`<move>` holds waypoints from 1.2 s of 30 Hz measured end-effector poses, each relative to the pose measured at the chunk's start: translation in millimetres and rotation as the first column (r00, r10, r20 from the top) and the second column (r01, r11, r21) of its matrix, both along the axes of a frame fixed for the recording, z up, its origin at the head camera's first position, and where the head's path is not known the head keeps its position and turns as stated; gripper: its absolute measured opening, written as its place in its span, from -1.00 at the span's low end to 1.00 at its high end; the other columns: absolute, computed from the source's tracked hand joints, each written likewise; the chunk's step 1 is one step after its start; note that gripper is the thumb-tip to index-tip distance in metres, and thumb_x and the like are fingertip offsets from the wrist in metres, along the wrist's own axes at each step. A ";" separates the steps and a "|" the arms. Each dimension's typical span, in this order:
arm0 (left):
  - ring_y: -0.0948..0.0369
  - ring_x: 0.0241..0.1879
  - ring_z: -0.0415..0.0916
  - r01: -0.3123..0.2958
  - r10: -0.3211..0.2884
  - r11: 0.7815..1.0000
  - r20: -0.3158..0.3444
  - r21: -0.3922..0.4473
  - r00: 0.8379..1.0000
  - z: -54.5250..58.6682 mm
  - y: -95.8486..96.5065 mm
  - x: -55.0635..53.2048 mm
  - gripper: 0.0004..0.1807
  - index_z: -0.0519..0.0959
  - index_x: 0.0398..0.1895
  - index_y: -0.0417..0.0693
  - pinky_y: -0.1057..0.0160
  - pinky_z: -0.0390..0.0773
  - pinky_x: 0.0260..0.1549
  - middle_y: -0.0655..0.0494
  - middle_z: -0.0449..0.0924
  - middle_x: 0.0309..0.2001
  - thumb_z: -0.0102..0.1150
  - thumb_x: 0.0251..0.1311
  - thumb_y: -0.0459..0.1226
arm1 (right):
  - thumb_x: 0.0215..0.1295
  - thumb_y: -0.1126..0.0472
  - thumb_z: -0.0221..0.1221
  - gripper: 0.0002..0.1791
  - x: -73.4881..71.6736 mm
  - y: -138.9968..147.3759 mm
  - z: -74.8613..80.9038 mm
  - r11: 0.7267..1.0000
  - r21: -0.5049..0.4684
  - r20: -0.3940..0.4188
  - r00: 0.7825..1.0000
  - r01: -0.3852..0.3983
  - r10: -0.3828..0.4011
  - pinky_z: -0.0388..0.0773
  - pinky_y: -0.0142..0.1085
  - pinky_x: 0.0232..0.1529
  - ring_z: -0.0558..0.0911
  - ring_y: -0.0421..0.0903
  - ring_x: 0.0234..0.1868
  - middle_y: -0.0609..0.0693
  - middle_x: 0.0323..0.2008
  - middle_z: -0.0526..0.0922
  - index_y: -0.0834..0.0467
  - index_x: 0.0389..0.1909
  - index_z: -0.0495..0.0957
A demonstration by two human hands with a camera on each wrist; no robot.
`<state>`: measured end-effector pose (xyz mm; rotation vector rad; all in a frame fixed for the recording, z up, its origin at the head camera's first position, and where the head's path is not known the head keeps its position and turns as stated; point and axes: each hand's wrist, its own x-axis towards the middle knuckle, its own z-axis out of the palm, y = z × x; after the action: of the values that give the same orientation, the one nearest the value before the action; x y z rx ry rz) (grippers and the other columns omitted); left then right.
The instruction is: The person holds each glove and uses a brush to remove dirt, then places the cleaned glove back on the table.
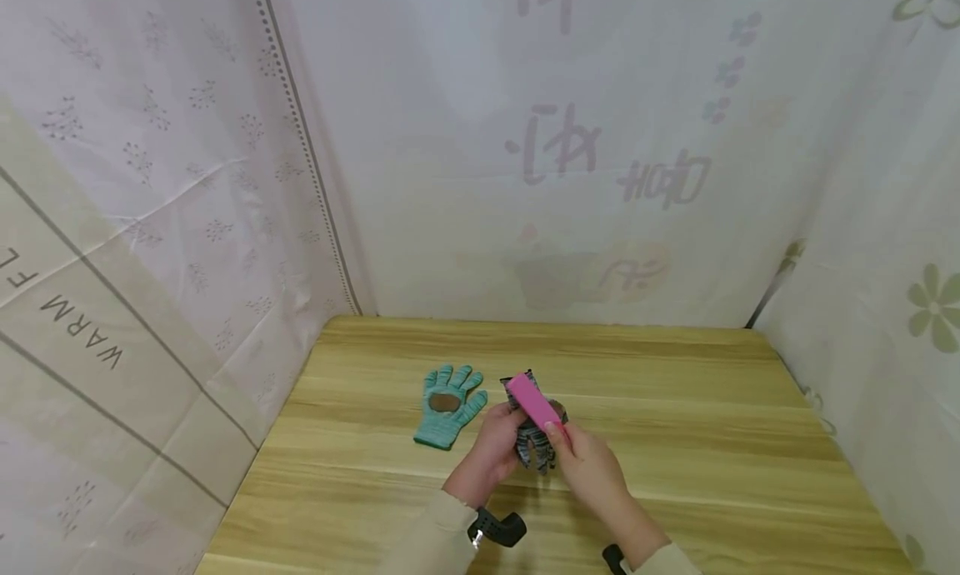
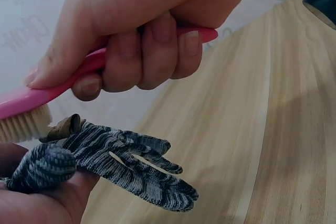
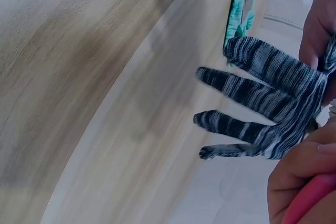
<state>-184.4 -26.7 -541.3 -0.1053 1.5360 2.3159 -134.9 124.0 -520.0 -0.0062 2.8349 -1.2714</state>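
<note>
Right hand [image 1: 592, 468] is wrapped round a pink brush [image 1: 534, 402], left hand [image 1: 495, 443] grips the striped glove [image 1: 533, 447] under it, teal glove [image 1: 437, 430] lying just left of that hand.

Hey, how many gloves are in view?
2: a teal glove lying on the table, and a black-and-grey glove held in the left hand, beneath the pink brush.

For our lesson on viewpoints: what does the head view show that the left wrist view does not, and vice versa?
Only the head view shows the teal glove, lying on the table. Only the left wrist view shows the bristles of the brush and its handle tip. Both show the striped glove, brush, left hand, right hand and table.
</note>
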 end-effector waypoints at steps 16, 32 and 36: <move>0.27 -0.20 0.57 -0.006 0.004 0.999 0.054 0.049 0.999 0.4 -5.2 1.5 -0.58 0.44 0.23 -0.29 0.39 0.49 -0.41 0.04 0.62 -0.15 -0.07 0.57 -0.13 | 0.58 -0.23 -0.10 -0.46 -1.9 12.8 -14.9 0.992 0.123 -0.036 0.999 0.013 -0.009 0.22 -0.31 -0.57 0.28 -0.15 -0.61 -0.07 -0.64 0.31 0.09 -0.47 0.43; 0.28 -0.25 0.48 -0.026 0.025 0.999 0.058 0.024 0.998 -0.3 -6.6 3.0 -0.64 0.38 0.21 -0.27 0.36 0.44 -0.40 0.10 0.53 -0.20 -0.15 0.60 -0.17 | 0.56 -0.29 -0.13 -0.42 -2.7 24.0 -11.8 0.993 0.114 0.005 1.000 0.022 -0.023 0.23 -0.29 -0.57 0.31 -0.14 -0.61 -0.06 -0.63 0.36 0.10 -0.41 0.49; 0.28 -0.25 0.48 -0.032 0.031 0.999 0.065 0.024 0.997 -0.8 -7.6 3.0 -0.66 0.37 0.19 -0.26 0.36 0.46 -0.39 0.11 0.52 -0.20 -0.15 0.60 -0.18 | 0.56 -0.27 -0.12 -0.43 -2.6 26.6 -11.9 0.993 0.115 0.009 1.000 0.028 -0.030 0.22 -0.30 -0.59 0.29 -0.14 -0.62 -0.06 -0.64 0.34 0.11 -0.40 0.49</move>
<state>-181.5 -34.3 -542.1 -0.1978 1.4836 2.3316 -137.4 150.7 -531.8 0.0448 2.9046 -1.1078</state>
